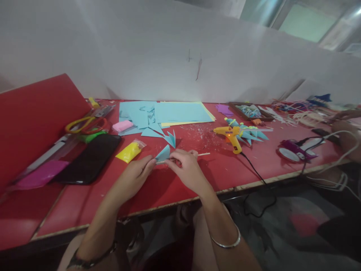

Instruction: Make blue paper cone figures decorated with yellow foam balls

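Note:
Near the front edge of the red table, my left hand pinches the left end of a blue paper piece and a thin pale stick. My right hand grips the same stick, whose free end sticks out to the right. The blue piece stands up along the stick between my fingers. Just behind it a folded blue paper shape rests on the table, near flat blue triangles.
A yellow glue gun lies to the right, its black cord over the edge. Left are a black phone, scissors and a yellow clay packet. Blue sheets lie behind. A person's arm is at far right.

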Tool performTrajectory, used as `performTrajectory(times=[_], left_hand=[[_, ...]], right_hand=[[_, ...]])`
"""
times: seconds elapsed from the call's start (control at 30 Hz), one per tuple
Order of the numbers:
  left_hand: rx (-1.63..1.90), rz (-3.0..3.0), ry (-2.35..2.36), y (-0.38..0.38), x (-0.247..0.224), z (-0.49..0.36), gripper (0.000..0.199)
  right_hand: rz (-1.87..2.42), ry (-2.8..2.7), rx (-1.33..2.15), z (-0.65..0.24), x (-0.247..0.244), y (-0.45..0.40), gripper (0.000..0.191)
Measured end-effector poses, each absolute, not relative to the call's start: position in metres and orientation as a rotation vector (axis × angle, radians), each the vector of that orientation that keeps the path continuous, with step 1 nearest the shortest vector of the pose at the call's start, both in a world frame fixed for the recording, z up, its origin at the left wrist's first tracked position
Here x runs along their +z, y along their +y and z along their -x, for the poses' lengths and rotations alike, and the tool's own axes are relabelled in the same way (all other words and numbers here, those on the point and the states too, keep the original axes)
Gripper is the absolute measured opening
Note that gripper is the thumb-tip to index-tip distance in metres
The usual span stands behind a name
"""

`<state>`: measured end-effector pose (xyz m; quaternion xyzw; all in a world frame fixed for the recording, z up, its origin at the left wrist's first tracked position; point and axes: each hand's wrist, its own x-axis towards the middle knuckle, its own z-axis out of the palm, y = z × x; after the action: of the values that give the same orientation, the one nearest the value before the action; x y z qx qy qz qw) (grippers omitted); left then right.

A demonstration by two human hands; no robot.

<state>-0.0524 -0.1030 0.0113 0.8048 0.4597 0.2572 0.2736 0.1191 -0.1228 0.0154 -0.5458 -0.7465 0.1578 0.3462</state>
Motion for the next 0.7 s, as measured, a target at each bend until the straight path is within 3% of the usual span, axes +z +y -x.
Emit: performTrajectory(times=[0.17, 0.57, 0.7], left_hand=[[0.702, -2.112, 1.221, -0.104, 0.011, 0.052, 0.032], [0.724, -1.853, 1.202, -0.103, 0.01, 0.05, 0.035], [0.882, -1.852, 1.345, -0.105, 0.018, 0.048, 0.035]], right_hand=[[1.416, -1.947, 0.405, -0.117, 0.014, -0.122, 0.026], [1.362, -1.963, 0.398, -0.113, 0.013, -0.123, 0.013], [1.335, -2.038, 0.352, -0.118, 0.01, -0.119, 0.018]])
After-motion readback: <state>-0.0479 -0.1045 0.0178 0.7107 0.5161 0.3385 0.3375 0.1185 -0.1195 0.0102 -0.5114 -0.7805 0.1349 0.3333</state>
